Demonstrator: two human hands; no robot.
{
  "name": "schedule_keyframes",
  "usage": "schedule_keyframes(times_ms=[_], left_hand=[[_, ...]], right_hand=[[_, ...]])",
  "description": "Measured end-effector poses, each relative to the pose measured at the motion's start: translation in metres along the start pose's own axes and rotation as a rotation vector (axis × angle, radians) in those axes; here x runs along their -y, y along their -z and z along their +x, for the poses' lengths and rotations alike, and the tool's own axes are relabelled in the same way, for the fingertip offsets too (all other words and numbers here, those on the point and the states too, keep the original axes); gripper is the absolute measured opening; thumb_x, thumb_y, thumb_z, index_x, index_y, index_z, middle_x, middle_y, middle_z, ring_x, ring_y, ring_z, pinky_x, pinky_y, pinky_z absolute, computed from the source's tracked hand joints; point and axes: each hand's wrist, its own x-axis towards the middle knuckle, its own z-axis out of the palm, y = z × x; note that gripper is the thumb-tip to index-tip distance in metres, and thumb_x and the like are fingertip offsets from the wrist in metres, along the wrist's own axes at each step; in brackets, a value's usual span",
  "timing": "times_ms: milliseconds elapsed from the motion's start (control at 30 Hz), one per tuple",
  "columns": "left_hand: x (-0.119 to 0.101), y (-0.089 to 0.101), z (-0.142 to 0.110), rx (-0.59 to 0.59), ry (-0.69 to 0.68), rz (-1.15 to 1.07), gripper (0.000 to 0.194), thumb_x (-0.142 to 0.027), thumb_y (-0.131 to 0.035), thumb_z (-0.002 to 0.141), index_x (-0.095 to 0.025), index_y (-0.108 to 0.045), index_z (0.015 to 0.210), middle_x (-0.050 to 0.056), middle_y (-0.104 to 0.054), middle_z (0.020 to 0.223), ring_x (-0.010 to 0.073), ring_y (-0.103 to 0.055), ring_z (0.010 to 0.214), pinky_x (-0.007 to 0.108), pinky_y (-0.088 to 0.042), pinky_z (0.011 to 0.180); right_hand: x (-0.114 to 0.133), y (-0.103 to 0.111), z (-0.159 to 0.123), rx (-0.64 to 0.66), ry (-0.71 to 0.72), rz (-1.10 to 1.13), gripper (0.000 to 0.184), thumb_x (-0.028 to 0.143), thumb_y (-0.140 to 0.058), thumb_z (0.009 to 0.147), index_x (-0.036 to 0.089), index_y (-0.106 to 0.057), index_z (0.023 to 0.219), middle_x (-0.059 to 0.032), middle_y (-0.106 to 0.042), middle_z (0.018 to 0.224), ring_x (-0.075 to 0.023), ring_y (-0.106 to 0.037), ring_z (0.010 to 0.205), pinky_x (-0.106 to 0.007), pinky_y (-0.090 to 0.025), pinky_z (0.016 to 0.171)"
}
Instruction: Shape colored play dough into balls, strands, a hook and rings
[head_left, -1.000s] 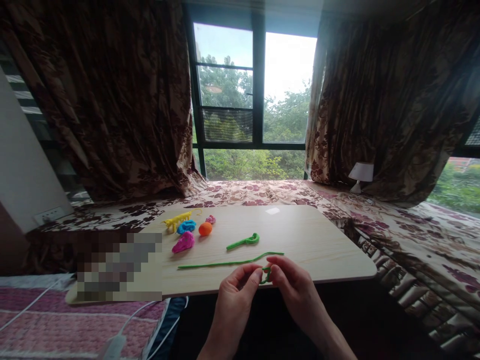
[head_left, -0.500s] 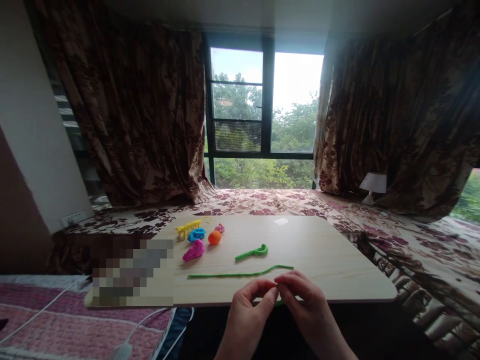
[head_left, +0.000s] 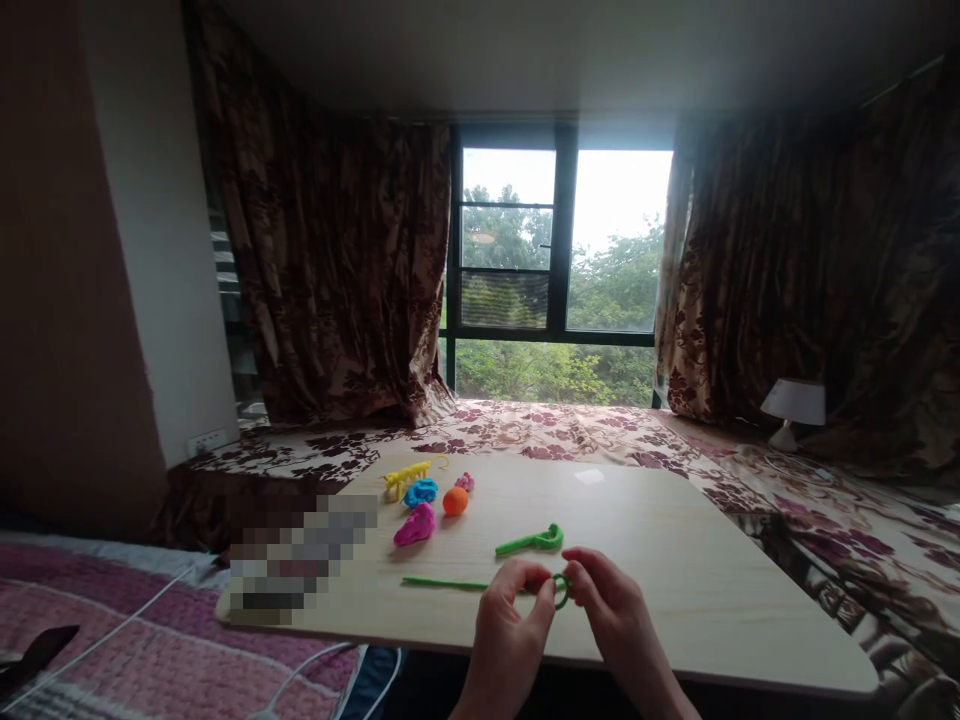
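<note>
Between my fingertips is a small green ring of modelling clay (head_left: 568,593), held above the near part of the table. My left hand (head_left: 511,622) pinches it from the left, and my right hand (head_left: 616,612) has its closed fingertips on the right side. Behind my left hand lies a long thin green clay strip (head_left: 442,582), its right end hidden by the fingers. A thicker green clay piece with a curled end (head_left: 529,542) rests just beyond my hands.
At the table's (head_left: 675,560) far left sit a yellow clay piece (head_left: 407,478), a blue lump (head_left: 421,492), a magenta lump (head_left: 415,525), an orange ball (head_left: 455,501) and a small pink piece (head_left: 465,482). A blurred patch (head_left: 307,560) covers the left edge. A lamp (head_left: 793,402) stands at right.
My view has tilted up and swung left, so the table appears lower and further right. The green clay between my fingers now shows as a closed loop.
</note>
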Motion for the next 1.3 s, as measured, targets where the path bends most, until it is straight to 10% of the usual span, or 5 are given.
schedule_keyframes(times_ms=[300,1300], left_hand=[[0.034,0.007,0.012,-0.008,0.019,-0.038,0.017,-0.031,-0.05,0.078,-0.018,-0.059,0.075,0.001,-0.06,0.072,0.0149,-0.057,0.071,0.026,-0.044,0.066],[0.046,0.002,0.011,0.135,0.034,-0.029,0.018,-0.033,-0.053,0.075,-0.018,-0.06,0.083,0.001,-0.064,0.077,0.0154,-0.059,0.073,0.025,-0.045,0.068]], right_hand=[[-0.038,-0.007,0.011,-0.077,-0.113,0.249,0.034,0.045,-0.052,0.077,0.014,-0.061,0.088,-0.0004,-0.054,0.06,-0.0116,-0.047,0.051,-0.023,-0.04,0.049],[-0.033,-0.007,0.006,0.042,-0.006,0.082,0.009,0.021,-0.057,0.073,0.017,-0.06,0.08,0.0023,-0.056,0.065,-0.008,-0.046,0.054,-0.02,-0.037,0.051]])
